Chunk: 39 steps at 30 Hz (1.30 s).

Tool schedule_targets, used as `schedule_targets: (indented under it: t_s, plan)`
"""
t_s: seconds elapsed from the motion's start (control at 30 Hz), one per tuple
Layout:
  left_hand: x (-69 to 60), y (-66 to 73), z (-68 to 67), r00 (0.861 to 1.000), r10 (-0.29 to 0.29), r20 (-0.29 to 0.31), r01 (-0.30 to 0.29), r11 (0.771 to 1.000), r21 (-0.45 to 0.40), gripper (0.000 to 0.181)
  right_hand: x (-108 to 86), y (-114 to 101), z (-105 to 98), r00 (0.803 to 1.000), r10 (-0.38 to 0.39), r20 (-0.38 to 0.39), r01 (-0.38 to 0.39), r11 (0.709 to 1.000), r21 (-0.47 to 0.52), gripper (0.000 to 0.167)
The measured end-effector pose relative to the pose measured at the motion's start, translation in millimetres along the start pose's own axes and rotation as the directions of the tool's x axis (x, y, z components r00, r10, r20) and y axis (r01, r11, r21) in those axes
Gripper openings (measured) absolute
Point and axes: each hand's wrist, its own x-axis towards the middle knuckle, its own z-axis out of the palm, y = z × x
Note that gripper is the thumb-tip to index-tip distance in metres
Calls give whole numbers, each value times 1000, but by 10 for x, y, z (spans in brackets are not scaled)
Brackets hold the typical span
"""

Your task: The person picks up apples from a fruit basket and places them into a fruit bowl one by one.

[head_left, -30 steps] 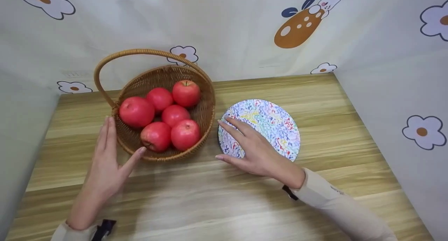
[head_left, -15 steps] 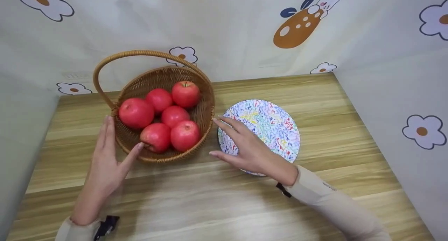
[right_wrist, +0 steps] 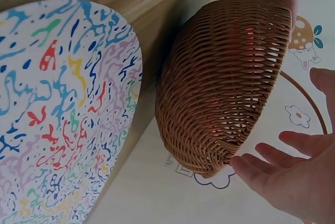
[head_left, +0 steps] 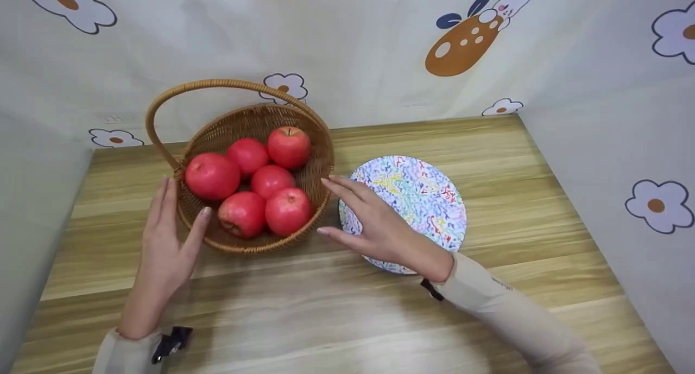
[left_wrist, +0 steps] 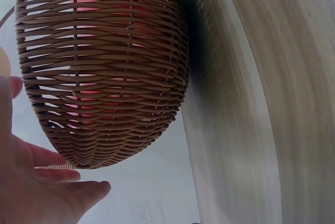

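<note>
A brown wicker basket (head_left: 247,249) with a tall arched handle stands at the left of the table and holds several red apples (head_left: 212,176). Beside its left rim is my left hand (head_left: 165,254), fingers straight and thumb spread over the front edge. On the other side, my right hand (head_left: 383,230) reaches above the patterned round disc (head_left: 440,200), its straight fingertips at the basket's right rim. In the left wrist view, fingertips lie close against the woven wall (left_wrist: 104,72); contact is hard to tell. The right wrist view has the fingers near the rim too.
The wood-grain table (head_left: 304,319) ends at a pale fabric backdrop (head_left: 369,54) printed with flowers, close behind the basket. Another fabric wall (head_left: 608,140) rises on the right. The flat disc with multicoloured squiggles lies just right of the basket.
My right hand has moved left from over the disc to the basket's right rim. My left thumb has drawn slightly back and up along the rim. Basket and apples have stayed put.
</note>
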Motion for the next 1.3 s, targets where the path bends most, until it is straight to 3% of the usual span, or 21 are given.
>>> schedule_targets:
  t_s: [0.27, 0.6, 0.8, 0.9, 1.3]
  plan:
    - [33, -46, 104, 985, 52, -166, -62, 997, -52, 62, 114, 7, 34, 999, -33, 0, 33, 999, 35, 75]
    - [23, -70, 150, 957, -33, -289, -16, 986, -167, 49, 202, 9, 67, 999, -47, -7, 47, 996, 70, 71]
    - [15, -91, 215, 930, -9, -367, -76, 973, -216, 43, 260, 13, 104, 998, -55, -24, 57, 992, 112, 68]
    - [10, -104, 233, 922, 0, -388, -95, 969, -226, 42, 289, 6, 122, 998, -53, -20, 55, 991, 126, 67]
    - [15, -92, 255, 923, -14, -384, -92, 962, -257, 41, 370, -3, 151, 999, -26, 23, 23, 989, 146, 67]
